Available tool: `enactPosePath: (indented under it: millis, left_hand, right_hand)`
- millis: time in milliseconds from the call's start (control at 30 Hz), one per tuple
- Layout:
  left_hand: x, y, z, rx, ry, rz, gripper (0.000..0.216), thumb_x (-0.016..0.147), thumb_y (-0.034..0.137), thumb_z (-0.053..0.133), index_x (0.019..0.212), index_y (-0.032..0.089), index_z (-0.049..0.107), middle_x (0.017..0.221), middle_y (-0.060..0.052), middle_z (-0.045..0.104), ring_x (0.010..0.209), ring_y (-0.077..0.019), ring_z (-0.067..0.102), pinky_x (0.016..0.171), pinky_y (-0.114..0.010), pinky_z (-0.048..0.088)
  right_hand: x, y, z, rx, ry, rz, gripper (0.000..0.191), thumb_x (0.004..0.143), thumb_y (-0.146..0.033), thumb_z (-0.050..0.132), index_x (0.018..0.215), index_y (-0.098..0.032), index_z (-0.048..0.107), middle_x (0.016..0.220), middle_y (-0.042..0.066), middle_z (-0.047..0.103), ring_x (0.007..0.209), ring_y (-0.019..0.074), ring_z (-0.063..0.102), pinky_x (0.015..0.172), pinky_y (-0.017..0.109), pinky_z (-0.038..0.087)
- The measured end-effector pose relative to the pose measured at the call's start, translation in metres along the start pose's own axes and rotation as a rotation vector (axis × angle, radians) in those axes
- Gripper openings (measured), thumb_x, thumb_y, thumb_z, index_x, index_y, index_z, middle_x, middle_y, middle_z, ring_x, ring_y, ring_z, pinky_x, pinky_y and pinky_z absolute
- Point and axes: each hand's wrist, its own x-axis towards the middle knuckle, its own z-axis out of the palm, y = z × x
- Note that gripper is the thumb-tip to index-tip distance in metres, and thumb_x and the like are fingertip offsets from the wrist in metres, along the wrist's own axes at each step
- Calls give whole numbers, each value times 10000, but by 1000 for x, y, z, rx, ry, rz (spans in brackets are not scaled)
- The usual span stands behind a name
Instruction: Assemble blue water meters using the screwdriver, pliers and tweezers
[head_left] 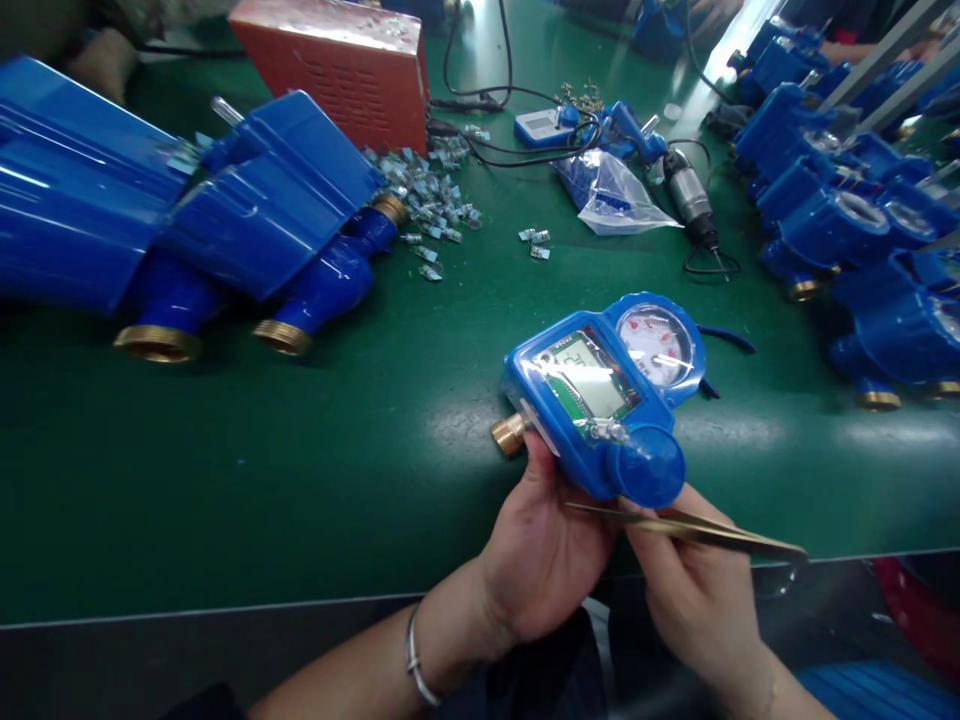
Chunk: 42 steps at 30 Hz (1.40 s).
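A blue water meter (536, 365) with a display window and a round dial (657, 345) is tilted up in front of me. My left hand (546, 550) supports it from below, thumb beside the brass threaded end (510, 434). A round blue cap (651, 467) sits at the meter's near corner. My right hand (701, 600) grips a pair of brass-coloured tweezers (731, 537) just under that cap. The tweezers' tip points left, over my left palm. My right fingertips are partly hidden behind the meter and the tweezers, so whether they also touch the meter is unclear.
More blue meters stand at the left (259, 205) and right (840, 215). Behind lie an orange-red vented box (341, 80), a pile of small electronic parts (431, 190), a plastic bag (611, 195) and a corded electric screwdriver (688, 190). Other people's hands show at the far edge.
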Motion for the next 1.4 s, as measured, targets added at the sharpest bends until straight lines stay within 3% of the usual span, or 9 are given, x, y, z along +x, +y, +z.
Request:
enactPosePath:
  millis: [100, 333, 500, 667, 767, 867, 1100, 1400]
  left_hand:
    - [1, -1, 0, 14, 4, 50, 642, 893, 592, 295, 1260, 117, 522, 1214, -126, 614, 1165, -254, 519, 1069, -394, 280]
    - [3, -2, -3, 62, 23, 73, 650, 893, 597, 291, 1222, 99, 549, 1140, -145, 652, 1077, -244, 579, 1042, -386, 310]
    - [2, 1, -3, 76, 117, 42, 633, 886, 596, 325, 1190, 99, 571, 1132, -139, 657, 1100, -266, 564, 1048, -408, 303]
    - [2, 5, 0, 72, 146, -56, 739, 850, 673, 285, 1045, 52, 635, 1056, -165, 675, 932, -229, 619, 948, -349, 385]
    - [5, 4, 2, 37, 142, -9, 678, 858, 657, 303, 1091, 99, 612, 1078, -146, 662, 869, -203, 616, 872, -335, 415]
    - [5, 3, 3, 19, 170, -5, 637, 860, 637, 345, 1185, 130, 553, 1118, -139, 641, 905, -211, 603, 854, -338, 413]
    - [3, 3, 5, -13, 198, -24, 685, 855, 638, 357, 1269, 105, 471, 1142, -167, 624, 978, -240, 580, 897, -377, 394]
    - [3, 3, 4, 9, 169, -25, 673, 851, 641, 366, 1262, 124, 494, 1130, -137, 639, 951, -221, 597, 884, -337, 397]
  right_hand:
    - [3, 7, -1, 156, -1, 84, 113, 882, -202, 522, 898, -193, 633, 774, 9, 636, 690, 129, 572, 622, 234, 475]
    - [8, 16, 2, 448, -22, 196, 116, 876, -227, 545, 832, -200, 649, 723, -16, 637, 662, 120, 578, 632, 230, 483]
    - [8, 14, 5, 336, -108, 159, 148, 871, -241, 545, 866, -183, 681, 796, 28, 676, 761, 171, 624, 714, 298, 512]
    - [-3, 17, 7, 282, 99, -16, 126, 858, -162, 528, 870, -198, 647, 791, 28, 648, 786, 173, 624, 729, 323, 511]
    - [-7, 20, 10, 168, 233, -133, 160, 838, -114, 524, 899, -204, 641, 839, 35, 660, 848, 189, 623, 778, 362, 496]
    - [-7, 22, 14, 69, 283, -202, 204, 831, -102, 526, 952, -221, 638, 921, 44, 676, 888, 203, 625, 763, 372, 497]
    - [-5, 21, 17, 62, 257, -195, 236, 828, -101, 546, 991, -243, 638, 953, 33, 686, 961, 209, 612, 770, 365, 495]
    - [-6, 21, 18, 36, 269, -195, 198, 835, -122, 537, 962, -233, 641, 922, 42, 685, 979, 221, 608, 731, 358, 508]
